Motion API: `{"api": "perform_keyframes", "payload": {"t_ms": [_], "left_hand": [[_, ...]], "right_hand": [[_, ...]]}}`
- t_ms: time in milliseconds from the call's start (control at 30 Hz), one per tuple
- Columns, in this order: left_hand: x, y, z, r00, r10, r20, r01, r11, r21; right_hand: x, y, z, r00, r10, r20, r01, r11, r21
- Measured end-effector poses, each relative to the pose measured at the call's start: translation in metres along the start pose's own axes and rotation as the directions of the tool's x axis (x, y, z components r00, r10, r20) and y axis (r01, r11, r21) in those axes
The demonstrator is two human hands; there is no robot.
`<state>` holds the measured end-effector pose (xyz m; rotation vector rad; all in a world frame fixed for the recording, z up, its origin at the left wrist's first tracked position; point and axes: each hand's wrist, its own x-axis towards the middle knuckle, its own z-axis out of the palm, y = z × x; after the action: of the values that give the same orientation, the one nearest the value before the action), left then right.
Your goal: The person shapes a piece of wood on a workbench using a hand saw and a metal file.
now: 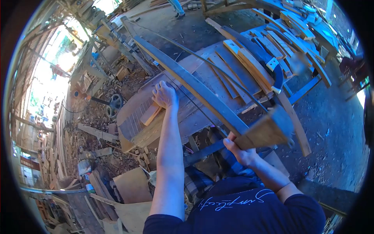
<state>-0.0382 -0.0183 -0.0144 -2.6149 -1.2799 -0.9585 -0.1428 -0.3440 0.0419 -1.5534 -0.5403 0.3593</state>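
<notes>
My right hand (242, 154) is closed around the near end of a large wooden frame saw (191, 84), beside its broad wooden end piece (269, 128). The saw's long beam slants away to the upper left, with a thin blade (198, 108) running along its near side and a cord or rod along the other. My left hand (165, 94), fingers curled, presses on a short wooden block (151, 113) lying on the plank workbench (179, 119). The blade passes close to the left hand's wrist side. A dark panel with pale ruled lines (134, 121) lies beside the block.
Long boards (241, 66) lie on the bench's right part, near a dark-handled tool (277, 80). More curved wooden pieces (288, 37) are stacked behind. A handwheel (115, 105) and wood scraps (97, 132) lie left. A person's legs (177, 7) show at the back.
</notes>
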Motion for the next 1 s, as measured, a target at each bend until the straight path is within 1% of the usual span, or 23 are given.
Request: {"api": "perform_keyframes", "payload": {"t_ms": [33, 67, 100, 133, 167, 200, 233, 267, 300, 333, 367, 400, 433, 500, 533, 600, 667, 733, 800, 833, 900, 933, 1000], "left_hand": [[-0.002, 0.002, -0.003, 1.000, -0.021, -0.008, 0.021, 1.000, -0.009], [-0.006, 0.003, -0.006, 0.997, 0.035, -0.071, -0.036, 0.999, -0.012], [-0.011, 0.003, -0.010, 0.987, 0.093, -0.130, -0.095, 0.995, -0.009], [-0.016, 0.001, -0.013, 0.988, 0.077, -0.131, -0.079, 0.997, -0.016], [-0.020, 0.000, -0.016, 0.990, 0.115, -0.086, -0.119, 0.992, -0.044], [-0.024, 0.000, -0.020, 0.987, 0.152, -0.045, -0.155, 0.985, -0.074], [-0.027, -0.003, -0.024, 0.990, 0.132, -0.052, -0.135, 0.988, -0.079], [-0.030, -0.006, -0.028, 0.977, 0.210, -0.025, -0.211, 0.973, -0.095], [-0.032, -0.008, -0.034, 0.958, 0.287, -0.001, -0.285, 0.952, -0.111], [-0.033, -0.009, -0.038, 0.963, 0.268, -0.007, -0.267, 0.957, -0.112], [-0.034, -0.010, -0.042, 0.951, 0.309, 0.014, -0.305, 0.944, -0.123], [-0.035, -0.011, -0.045, 0.936, 0.350, 0.036, -0.342, 0.930, -0.134], [-0.034, -0.012, -0.048, 0.942, 0.335, 0.034, -0.328, 0.935, -0.132], [-0.033, -0.012, -0.051, 0.932, 0.341, 0.120, -0.316, 0.930, -0.188], [-0.034, -0.013, -0.052, 0.936, 0.331, 0.117, -0.306, 0.933, -0.187], [-0.036, -0.014, -0.054, 0.926, 0.369, 0.086, -0.345, 0.915, -0.210], [-0.038, -0.014, -0.056, 0.933, 0.355, 0.064, -0.334, 0.917, -0.219], [-0.038, -0.014, -0.053, 0.939, 0.342, 0.039, -0.325, 0.918, -0.227], [-0.034, -0.014, -0.049, 0.949, 0.311, -0.056, -0.316, 0.926, -0.205], [-0.033, -0.014, -0.047, 0.952, 0.301, -0.058, -0.306, 0.930, -0.206], [-0.034, -0.013, -0.048, 0.936, 0.340, -0.093, -0.353, 0.903, -0.247], [-0.036, -0.013, -0.050, 0.940, 0.330, -0.089, -0.341, 0.907, -0.248], [-0.040, -0.015, -0.054, 0.941, 0.338, 0.004, -0.323, 0.902, -0.286]], "right_hand": [[-0.002, -0.005, -0.001, 1.000, -0.011, 0.014, 0.011, 1.000, -0.016], [-0.003, -0.012, -0.002, 0.998, -0.022, 0.056, 0.013, 0.988, 0.152], [-0.004, -0.016, -0.002, 0.995, -0.034, 0.095, 0.002, 0.949, 0.315], [-0.004, -0.019, -0.002, 0.996, 0.066, 0.067, -0.086, 0.925, 0.370], [-0.001, -0.019, -0.004, 0.995, 0.062, 0.077, -0.085, 0.930, 0.357], [0.003, -0.016, -0.007, 0.999, -0.018, 0.048, 0.008, 0.979, 0.202], [0.008, -0.013, -0.008, 0.994, -0.105, 0.035, 0.103, 0.994, 0.043], [0.012, -0.009, -0.009, 0.992, -0.112, 0.051, 0.110, 0.993, 0.032], [0.015, -0.005, -0.009, 0.985, -0.168, 0.035, 0.168, 0.986, 0.001], [0.018, -0.001, -0.008, 0.974, -0.224, 0.022, 0.225, 0.974, -0.028], [0.022, 0.003, -0.007, 0.972, -0.230, 0.039, 0.231, 0.972, -0.032], [0.025, 0.006, -0.004, 0.970, -0.245, 0.003, 0.244, 0.969, 0.043], [0.027, 0.009, -0.003, 0.967, -0.254, -0.034, 0.256, 0.959, 0.119], [0.030, 0.012, -0.003, 0.965, -0.263, -0.021, 0.263, 0.954, 0.143], [0.033, 0.013, -0.003, 0.962, -0.271, -0.022, 0.271, 0.948, 0.168], [0.034, 0.021, -0.003, 0.964, -0.263, -0.021, 0.263, 0.949, 0.172], [0.034, 0.025, -0.003, 0.967, -0.253, -0.022, 0.253, 0.952, 0.175], [0.035, 0.025, -0.002, 0.971, -0.238, -0.029, 0.237, 0.930, 0.281], [0.038, 0.029, 0.001, 0.970, -0.240, -0.033, 0.239, 0.926, 0.293], [0.039, 0.030, 0.002, 0.971, -0.236, -0.047, 0.239, 0.922, 0.306], [0.043, 0.031, 0.004, 0.967, -0.250, -0.044, 0.252, 0.920, 0.301], [0.044, 0.031, 0.004, 0.964, -0.260, -0.053, 0.263, 0.916, 0.301], [0.046, 0.036, 0.004, 0.966, -0.253, -0.048, 0.255, 0.915, 0.312]]}}
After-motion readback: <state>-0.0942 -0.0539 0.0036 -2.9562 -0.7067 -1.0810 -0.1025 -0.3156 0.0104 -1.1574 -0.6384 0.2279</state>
